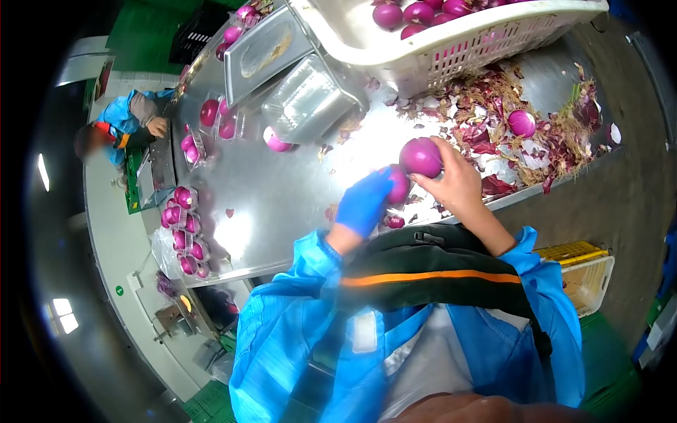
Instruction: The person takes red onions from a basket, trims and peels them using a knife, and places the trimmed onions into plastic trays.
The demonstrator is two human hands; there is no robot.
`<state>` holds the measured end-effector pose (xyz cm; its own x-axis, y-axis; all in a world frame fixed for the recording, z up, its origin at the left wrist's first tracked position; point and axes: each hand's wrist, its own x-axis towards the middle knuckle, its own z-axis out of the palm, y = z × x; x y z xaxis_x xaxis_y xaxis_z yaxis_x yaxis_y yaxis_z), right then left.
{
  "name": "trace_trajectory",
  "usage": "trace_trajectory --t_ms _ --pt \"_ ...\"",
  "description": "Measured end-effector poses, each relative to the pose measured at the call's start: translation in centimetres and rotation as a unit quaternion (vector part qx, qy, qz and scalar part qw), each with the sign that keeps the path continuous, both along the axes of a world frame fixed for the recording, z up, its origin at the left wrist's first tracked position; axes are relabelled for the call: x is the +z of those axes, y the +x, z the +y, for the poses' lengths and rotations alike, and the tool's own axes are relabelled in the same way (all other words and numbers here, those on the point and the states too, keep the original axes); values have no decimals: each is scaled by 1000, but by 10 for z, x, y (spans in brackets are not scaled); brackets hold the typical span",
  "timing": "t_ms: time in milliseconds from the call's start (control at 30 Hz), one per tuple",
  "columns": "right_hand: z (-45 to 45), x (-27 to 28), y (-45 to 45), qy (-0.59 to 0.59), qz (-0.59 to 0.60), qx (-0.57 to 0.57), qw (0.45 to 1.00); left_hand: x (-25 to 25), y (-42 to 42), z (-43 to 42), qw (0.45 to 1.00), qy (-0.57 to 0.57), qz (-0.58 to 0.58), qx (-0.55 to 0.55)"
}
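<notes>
Bright glare lies across the middle of a metal worktop [275,204], and beyond its left end another person [123,116] in blue is at work. Just over the near edge, the right hand [458,180], bare, grips a large purple onion [421,157], fingers on its far side and thumb beneath. Directly beside it, the left hand [363,204], in a blue glove, is closed on a lower onion [400,186]; how far its fingers wrap round is hard to tell.

Both onions look smooth and round, so a loose grip could let one slip, and, so near the edge, it could roll off toward the blue clothing or the floor. Held this close, the two could also knock and bruise each other. Loose peelings [486,144] heaped beyond the right hand could cling to them or hide anything dropped there.

Along the far side, a white crate [444,60] of onions limits reach, with a metal container [310,102] to its left. Between that container and the packed onions [185,201] at the left end lies the widest room for moving; toward the peelings, clearance looks tighter.
</notes>
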<state>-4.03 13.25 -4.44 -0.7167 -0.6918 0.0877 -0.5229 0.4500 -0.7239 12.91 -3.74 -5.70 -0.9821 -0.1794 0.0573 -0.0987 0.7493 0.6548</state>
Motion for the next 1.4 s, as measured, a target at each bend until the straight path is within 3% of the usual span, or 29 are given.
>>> trace_trajectory --t_ms 100,200,300,333,433,467,567,600,633,700,767,800,867,933,967,1000,1100,1200,1300,1400 --pt "-17 -7 6 168 24 28 985 3 18 -9 989 -143 25 -14" --pt "-10 -27 -1 48 33 4 998 -13 34 -9 982 -64 41 176" --pt "-9 -29 -14 7 -30 -42 999 -40 43 -11 955 130 -61 260" --pt "-11 -36 -17 18 -21 -42 999 -38 33 -5 898 297 -69 316" --pt "-15 -55 -23 59 -50 -26 997 -55 19 -8 928 227 -11 294" --pt "-17 -59 -25 73 -69 -17 995 -51 20 -2 899 285 -45 331" --pt "-21 -49 -24 32 -179 -45 982 -26 18 -4 884 339 -9 321" --pt "-18 -56 -20 28 -81 -29 996 -49 29 -13 946 166 -19 278" --pt "-24 -48 -14 13 -42 -22 999 -51 36 -20 951 151 1 270" --pt "-36 -14 1 19 -129 24 991 -35 62 -40 971 49 -61 227" --pt "-57 -5 26 -2 -163 57 985 -29 97 -64 943 142 -93 287" --pt "-73 4 35 91 -231 79 965 -31 117 -77 942 137 -70 299" --pt "-95 -12 65 -7 -247 136 959 -43 161 -102 950 72 9 305" --pt "-116 -18 85 -17 -254 192 948 -43 200 -120 925 84 26 370" --pt "-124 -22 90 4 -255 225 940 -42 218 -127 885 160 -9 438" --pt "-133 -24 95 32 -278 235 931 -41 232 -133 833 235 -41 498" --pt "-146 -38 101 27 -266 231 936 -59 265 -157 655 389 62 645" --pt "-153 -61 98 28 -231 231 944 -83 285 -212 635 366 86 675" --pt "-165 -50 103 52 -232 229 944 -135 296 -314 592 308 148 729" --pt "-168 -59 110 42 -225 244 942 -113 252 -385 581 231 182 759"
